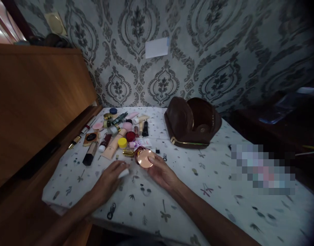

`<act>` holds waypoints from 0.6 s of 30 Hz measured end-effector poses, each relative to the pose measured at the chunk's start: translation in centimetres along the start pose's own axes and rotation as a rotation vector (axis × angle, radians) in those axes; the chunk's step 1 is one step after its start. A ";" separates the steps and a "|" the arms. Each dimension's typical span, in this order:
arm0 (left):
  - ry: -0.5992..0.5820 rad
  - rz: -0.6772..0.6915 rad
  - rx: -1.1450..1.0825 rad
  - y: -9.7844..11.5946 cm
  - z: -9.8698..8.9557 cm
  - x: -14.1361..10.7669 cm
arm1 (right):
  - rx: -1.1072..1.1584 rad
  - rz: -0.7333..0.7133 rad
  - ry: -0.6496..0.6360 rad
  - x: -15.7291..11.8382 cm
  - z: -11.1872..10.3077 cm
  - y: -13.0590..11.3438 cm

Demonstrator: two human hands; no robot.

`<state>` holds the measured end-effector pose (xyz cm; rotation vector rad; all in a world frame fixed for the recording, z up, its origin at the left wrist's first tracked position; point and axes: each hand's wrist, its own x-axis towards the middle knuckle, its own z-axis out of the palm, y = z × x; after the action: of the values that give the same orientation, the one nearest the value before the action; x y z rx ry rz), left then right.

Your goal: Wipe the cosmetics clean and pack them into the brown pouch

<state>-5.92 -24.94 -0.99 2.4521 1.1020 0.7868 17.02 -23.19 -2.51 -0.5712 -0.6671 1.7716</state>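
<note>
Near the centre of the frame, in the head view, we see the right hand (162,173) grasping a shiny rose-gold disc (146,159) by its right side, thumb over the face. Behind it, partly covered, sits a dark red item (139,150); we cannot tell if the two touch. The left hand (108,181), left of centre, seems to have a small white item (123,173) in its curled fingers (blurry, so we can't name it).

Just above the hands, we note a gold tube (128,152) and a yellow-lidded jar (122,142), with a peach tube (114,143) lying aslant to the left. More cosmetics (117,118) spread toward the upper left of the cloth (177,191). Right of centre, a brown bag (179,118) gapes, well apart from both hands.

We judge the step in hand as handling the disc, held above the cloth. Any next move calls for a firm pinch on its smooth edge, and room to pass the gold tube without knocking it.
</note>
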 end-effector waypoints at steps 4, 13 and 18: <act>0.343 -0.126 -0.204 1.3 -0.8 3.7 | -0.072 -0.070 -0.007 0.1 0.2 0.3; 0.035 -0.140 -0.457 1.5 1.1 7.7 | -0.420 -0.173 -0.073 0.0 -0.5 1.1; -0.013 -0.453 -0.773 -0.7 2.3 7.8 | -0.430 -0.114 -0.098 -0.4 -0.3 1.0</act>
<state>-0.64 -18.69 -0.45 1.5018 1.0318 0.8369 16.66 -23.74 -3.45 -0.7210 -1.1405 1.5623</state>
